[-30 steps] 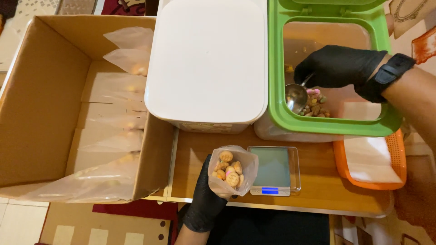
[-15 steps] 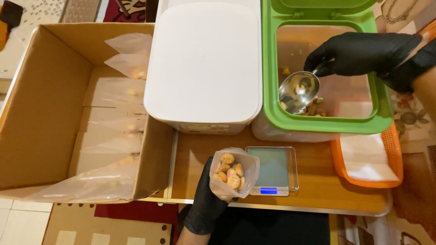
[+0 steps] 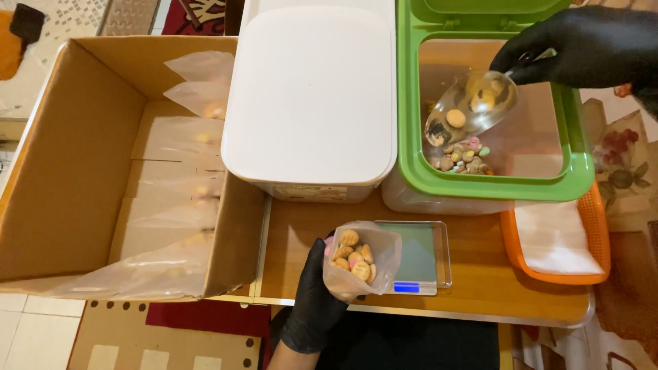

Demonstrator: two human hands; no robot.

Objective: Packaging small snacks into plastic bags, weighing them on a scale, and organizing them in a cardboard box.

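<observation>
The wooden counter stands over patterned rugs and pale floor tiles. On it sit a white lidded bin, a green-rimmed clear bin and a small scale, with an orange basket beside them and a cardboard box of filled bags at my left. My gloved left hand has its grip closed round a soft clear bag of ridged tan biscuits, just by the scale. My right hand pinches a shiny metal scoop, tilted above the green bin's mixed biscuits.
</observation>
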